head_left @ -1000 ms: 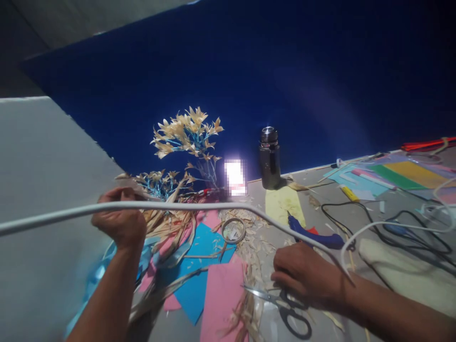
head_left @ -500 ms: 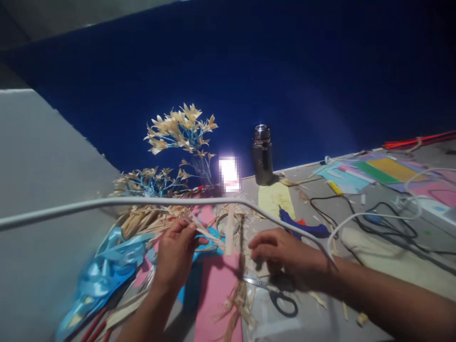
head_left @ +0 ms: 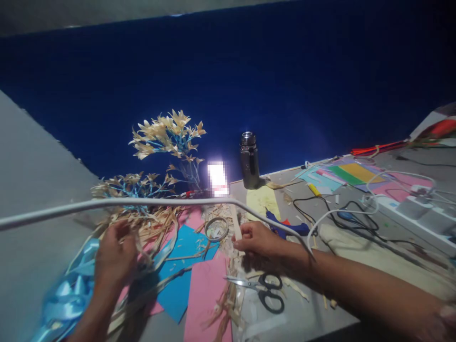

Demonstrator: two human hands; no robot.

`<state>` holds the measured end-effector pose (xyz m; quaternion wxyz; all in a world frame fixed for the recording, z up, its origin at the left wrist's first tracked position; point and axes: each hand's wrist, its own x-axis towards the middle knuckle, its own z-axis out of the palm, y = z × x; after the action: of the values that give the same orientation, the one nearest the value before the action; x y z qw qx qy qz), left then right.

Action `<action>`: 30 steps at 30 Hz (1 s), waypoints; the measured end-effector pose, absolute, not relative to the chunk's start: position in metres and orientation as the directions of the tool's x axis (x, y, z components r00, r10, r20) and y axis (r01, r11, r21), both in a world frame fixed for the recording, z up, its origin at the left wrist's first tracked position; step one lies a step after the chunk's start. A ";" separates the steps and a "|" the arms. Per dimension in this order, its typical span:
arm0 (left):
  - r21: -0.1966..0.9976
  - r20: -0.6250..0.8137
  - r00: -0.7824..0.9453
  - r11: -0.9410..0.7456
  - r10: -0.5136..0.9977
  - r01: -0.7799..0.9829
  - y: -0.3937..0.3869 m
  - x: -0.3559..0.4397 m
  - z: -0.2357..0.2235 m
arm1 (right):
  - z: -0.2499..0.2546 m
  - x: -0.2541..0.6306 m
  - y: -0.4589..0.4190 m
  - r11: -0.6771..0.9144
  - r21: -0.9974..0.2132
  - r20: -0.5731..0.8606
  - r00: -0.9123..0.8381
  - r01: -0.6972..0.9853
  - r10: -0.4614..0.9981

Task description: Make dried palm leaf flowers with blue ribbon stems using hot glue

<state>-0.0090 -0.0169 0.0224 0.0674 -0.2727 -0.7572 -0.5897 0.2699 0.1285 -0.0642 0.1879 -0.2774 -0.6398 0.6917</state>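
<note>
My right hand (head_left: pixel 257 241) pinches the lower end of a pale flat strip (head_left: pixel 235 222) that stands up from its fingertips. My left hand (head_left: pixel 117 251) is over the left side of the table, beside a heap of dried tan husk strips (head_left: pixel 153 232). Its fingers are partly curled and smeared by motion; a blurred pale strip shows by the thumb, and I cannot tell if it is held. Scissors with black handles (head_left: pixel 265 290) lie below my right hand, blades pointing left. A tape roll (head_left: pixel 216 229) lies between my hands, near blue paper (head_left: pixel 178 273) and pink paper (head_left: pixel 203 304).
A white cable (head_left: pixel 171 202) crosses in front at hand height. Behind it stand a dark flask (head_left: pixel 249 161) and cream artificial flowers (head_left: pixel 167 133). A blue glue gun (head_left: pixel 285 225) and a white power strip (head_left: pixel 413 221) lie to the right. Blue ribbon (head_left: pixel 64 304) lies left.
My left hand has moved left, away from the middle, where it held pale strips. My right hand has moved left and closed on the upright pale strip. The view has shifted right.
</note>
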 end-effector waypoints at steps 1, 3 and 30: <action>0.791 0.497 -0.785 0.179 0.370 0.586 -0.017 -0.002 0.021 | -0.064 0.269 0.125 -0.053 -0.995 -0.097 -0.785 0.082 0.612; 0.802 0.479 -0.725 0.090 0.494 0.591 -0.012 0.029 0.012 | -0.062 0.267 0.117 0.037 -0.996 -0.041 -0.785 0.081 0.618; 0.838 -0.263 -0.237 0.099 0.935 -0.537 0.027 0.135 -0.059 | -0.088 0.273 0.117 -0.056 -0.998 -0.043 -0.724 0.005 0.688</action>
<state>0.1345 0.0273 -0.0587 -0.5790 -0.2151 -0.4630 -0.6357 0.2735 0.1173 -0.0879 0.2533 -0.2716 -0.6386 0.6740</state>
